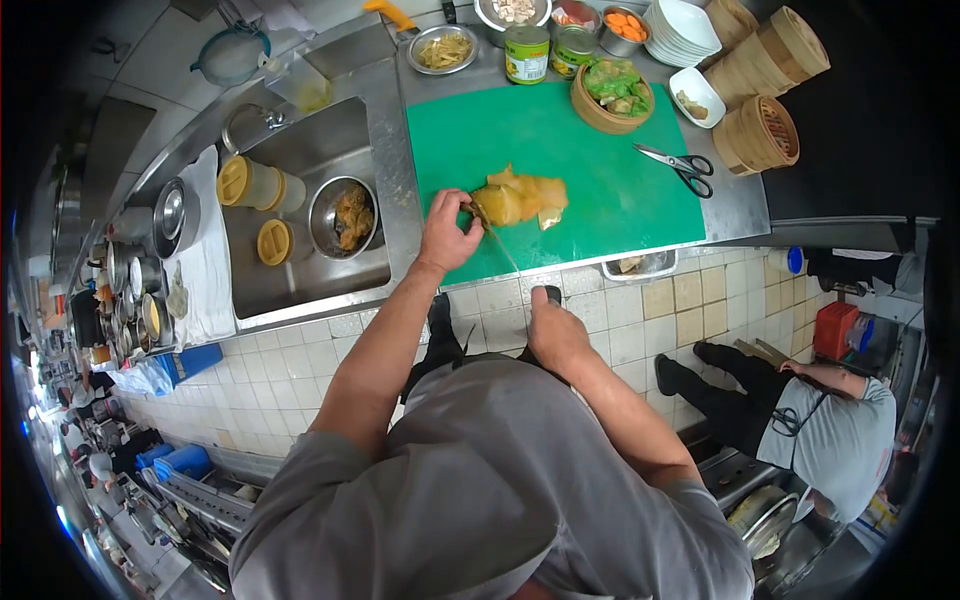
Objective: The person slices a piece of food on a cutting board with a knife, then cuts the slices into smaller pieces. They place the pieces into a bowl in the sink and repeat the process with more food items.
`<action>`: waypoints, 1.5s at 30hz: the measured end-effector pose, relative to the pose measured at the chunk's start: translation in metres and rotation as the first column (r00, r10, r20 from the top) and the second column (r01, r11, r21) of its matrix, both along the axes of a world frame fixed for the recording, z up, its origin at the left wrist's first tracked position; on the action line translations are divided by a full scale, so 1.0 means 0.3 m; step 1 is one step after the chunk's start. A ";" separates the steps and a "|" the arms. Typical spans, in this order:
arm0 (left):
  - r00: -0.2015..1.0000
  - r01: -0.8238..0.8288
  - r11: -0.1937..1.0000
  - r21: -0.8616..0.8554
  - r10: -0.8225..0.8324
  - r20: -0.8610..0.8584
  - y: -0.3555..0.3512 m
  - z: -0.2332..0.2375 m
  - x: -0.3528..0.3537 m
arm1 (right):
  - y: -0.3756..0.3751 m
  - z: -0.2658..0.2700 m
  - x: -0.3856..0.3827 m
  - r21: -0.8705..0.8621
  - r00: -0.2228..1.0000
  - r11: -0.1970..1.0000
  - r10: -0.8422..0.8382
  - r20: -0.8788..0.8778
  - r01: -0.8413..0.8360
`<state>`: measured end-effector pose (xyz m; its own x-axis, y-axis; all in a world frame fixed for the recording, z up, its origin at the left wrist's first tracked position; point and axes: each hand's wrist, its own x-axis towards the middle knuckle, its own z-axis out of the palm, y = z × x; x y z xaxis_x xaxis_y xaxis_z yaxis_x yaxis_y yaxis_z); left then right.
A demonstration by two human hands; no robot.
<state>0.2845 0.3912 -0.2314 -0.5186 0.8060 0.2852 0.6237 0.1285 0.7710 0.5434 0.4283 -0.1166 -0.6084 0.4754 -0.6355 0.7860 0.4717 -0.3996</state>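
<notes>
On the green cutting board (600, 140) lies a flattened yellow-brown piece of food (520, 197). My left hand (450, 232) is at its left end, fingers pressed together on a dark edge of the food. My right hand (558, 332) is closed around the handle of a knife, in front of the board's near edge. The thin knife blade (503, 250) points up and left from my right hand, its tip close to my left fingers.
Scissors (678, 167) and a bamboo steamer of greens (612, 95) are on the board. Cans (526, 55), bowls and stacked steamers (757, 135) stand behind. Left is a sink (300, 280) holding a metal bowl (343, 218). Another person (830, 430) is at the right.
</notes>
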 end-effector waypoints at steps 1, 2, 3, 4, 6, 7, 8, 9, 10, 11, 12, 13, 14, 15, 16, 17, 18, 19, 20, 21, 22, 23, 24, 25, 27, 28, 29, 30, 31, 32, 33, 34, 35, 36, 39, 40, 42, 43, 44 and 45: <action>1.000 0.002 1.000 0.000 -0.002 0.002 -0.003 -0.005 0.000 | 0.003 -0.027 -0.017 0.000 1.000 1.000 -0.002 0.002 0.002; 1.000 0.008 1.000 -0.002 -0.008 -0.004 -0.003 -0.009 -0.003 | 0.019 -0.083 -0.055 0.007 0.998 1.000 0.007 -0.062 -0.006; 1.000 0.013 1.000 -0.004 -0.013 -0.012 -0.004 -0.013 -0.003 | 0.032 -0.123 -0.089 0.015 0.992 1.000 0.017 -0.126 -0.015; 1.000 0.015 1.000 -0.003 -0.015 -0.014 -0.009 -0.016 0.003 | 0.039 -0.139 -0.116 0.016 0.992 1.000 0.015 -0.128 -0.013; 1.000 0.023 0.999 -0.027 -0.023 -0.001 -0.004 0.002 -0.004 | 0.060 -0.150 -0.167 0.024 0.992 1.000 0.006 -0.128 -0.003; 1.000 0.027 0.999 -0.020 -0.027 -0.007 -0.002 0.012 -0.006 | 0.069 -0.147 -0.165 0.030 0.991 1.000 0.003 -0.134 0.001; 0.994 0.050 0.998 -0.032 -0.053 -0.093 -0.008 0.017 0.001 | 0.072 -0.144 -0.145 0.019 0.989 1.000 0.012 -0.144 -0.009; 0.981 0.072 0.996 -0.044 -0.079 -0.177 -0.004 0.025 0.007 | 0.079 -0.143 -0.125 0.009 0.988 1.000 0.022 -0.154 -0.021; 0.981 0.073 0.996 -0.041 -0.079 -0.175 0.001 0.031 0.013 | 0.082 -0.144 -0.108 0.012 0.988 1.000 0.022 -0.152 -0.020; 0.985 0.064 0.997 -0.040 -0.070 -0.161 0.000 0.038 0.016 | 0.082 -0.146 -0.095 -0.006 0.984 1.000 0.008 -0.180 -0.009; 0.987 0.053 0.998 -0.040 -0.059 -0.148 -0.005 0.034 0.015 | 0.079 -0.138 -0.092 -0.026 0.978 1.000 -0.006 -0.209 0.000; 0.987 0.051 0.998 -0.041 -0.057 -0.149 -0.007 0.024 0.012 | 0.077 -0.130 -0.094 -0.027 0.978 1.000 -0.004 -0.210 -0.002; 0.998 0.028 1.000 -0.008 -0.028 -0.060 -0.004 0.010 0.009 | 0.077 -0.121 -0.095 -0.029 0.981 1.000 -0.010 -0.192 0.004; 1.000 0.002 1.000 0.023 -0.003 0.030 -0.001 -0.003 0.006 | 0.077 -0.104 -0.096 -0.032 0.985 0.999 -0.016 -0.174 0.011; 1.000 0.004 1.000 0.022 -0.004 0.030 -0.002 -0.016 0.003 | 0.075 -0.092 -0.096 -0.033 0.985 0.999 -0.018 -0.173 0.013; 1.000 0.014 1.000 0.025 -0.014 0.012 -0.006 -0.029 -0.002 | 0.070 -0.081 -0.094 -0.015 0.983 1.000 -0.015 -0.181 0.013; 1.000 0.024 0.999 0.029 -0.024 -0.006 -0.007 -0.030 -0.005 | 0.066 -0.077 -0.092 0.002 0.982 1.000 -0.012 -0.188 0.013; 1.000 0.026 0.999 0.026 -0.026 -0.006 -0.008 -0.032 -0.009 | 0.062 -0.078 -0.087 0.000 0.982 1.000 -0.014 -0.187 0.015; 1.000 0.020 0.999 0.044 -0.020 -0.002 -0.010 -0.035 -0.012 | 0.057 -0.080 -0.080 0.039 0.976 0.999 -0.020 -0.218 0.029; 1.000 0.013 0.998 0.061 -0.013 0.001 -0.010 -0.032 -0.012 | 0.054 -0.063 -0.082 0.078 0.969 0.996 -0.023 -0.248 0.043; 1.000 0.013 0.998 0.059 -0.013 0.003 -0.010 -0.028 -0.012 | 0.056 -0.043 -0.081 0.076 0.969 0.996 -0.023 -0.247 0.043; 1.000 0.004 0.998 0.059 -0.006 0.025 -0.010 -0.025 -0.011 | 0.060 -0.017 -0.075 0.066 0.974 0.997 -0.017 -0.225 0.033; 0.999 -0.004 0.998 0.059 0.001 0.048 -0.011 -0.022 -0.011 | 0.063 0.014 -0.074 0.056 0.979 0.998 -0.010 -0.203 0.022; 0.999 -0.005 0.998 0.058 0.003 0.049 -0.011 -0.020 -0.009 | 0.060 0.026 -0.065 0.054 0.979 0.998 -0.009 -0.202 0.021; 0.998 -0.011 0.997 0.071 0.007 0.060 -0.011 -0.023 -0.007 | 0.043 0.047 -0.033 0.069 0.981 0.998 0.022 -0.192 -0.009; 0.998 -0.012 0.997 0.070 0.008 0.061 -0.010 -0.029 -0.009 | 0.034 0.063 -0.022 0.069 0.981 0.998 0.023 -0.191 -0.010; 1.000 -0.008 0.998 0.068 0.007 0.025 -0.008 -0.035 -0.011 | 0.025 0.084 -0.012 0.082 0.987 0.996 0.043 -0.155 -0.031; 1.000 -0.005 0.998 0.066 0.005 -0.011 -0.007 -0.038 -0.012 | 0.018 0.094 -0.004 0.095 0.991 0.994 0.064 -0.119 -0.053; 1.000 -0.006 0.998 0.066 0.007 -0.010 -0.006 -0.040 -0.014 | 0.011 0.088 0.004 0.095 0.991 0.994 0.065 -0.118 -0.054; 0.998 0.006 0.997 0.079 -0.001 -0.062 -0.005 -0.042 -0.017 | 0.005 0.074 0.011 0.097 0.991 0.995 0.050 -0.121 -0.038; 0.993 0.020 0.996 0.091 -0.009 -0.114 -0.004 -0.042 -0.018 | 0.002 0.063 0.014 0.099 0.992 0.995 0.034 -0.124 -0.022; 0.994 0.020 0.996 0.091 -0.009 -0.113 -0.004 -0.041 -0.017 | 0.000 0.058 0.015 0.099 0.992 0.995 0.034 -0.123 -0.022; 0.994 0.019 0.995 0.097 -0.008 -0.110 -0.003 -0.041 -0.017 | -0.002 0.054 0.013 0.101 0.992 0.995 0.034 -0.119 -0.022; 0.994 0.018 0.995 0.102 -0.007 -0.107 -0.002 -0.039 -0.016 | -0.004 0.049 0.012 0.103 0.993 0.994 0.035 -0.115 -0.023; 0.995 0.021 0.996 0.086 -0.012 -0.103 -0.003 -0.036 -0.018 | -0.007 0.017 0.002 0.118 0.993 0.991 0.074 -0.096 -0.063; 0.995 0.021 0.996 0.086 -0.012 -0.104 -0.002 -0.038 -0.020 | -0.003 0.002 -0.014 0.118 0.993 0.991 0.074 -0.096 -0.063; 0.994 0.027 0.995 0.097 -0.017 -0.107 -0.002 -0.042 -0.018 | 0.011 -0.028 -0.058 0.077 0.991 0.996 0.044 -0.123 -0.035; 0.994 0.031 0.995 0.097 -0.021 -0.105 -0.001 -0.042 -0.012 | 0.018 -0.037 -0.081 0.077 0.992 0.997 0.040 -0.121 -0.031; 0.997 0.019 0.995 0.098 -0.011 -0.078 0.001 -0.039 -0.012 | 0.027 -0.044 -0.109 0.073 0.992 0.997 0.041 -0.119 -0.033; 0.999 0.007 0.995 0.098 -0.002 -0.052 0.003 -0.037 -0.015 | 0.031 -0.046 -0.124 0.069 0.992 0.997 0.041 -0.120 -0.033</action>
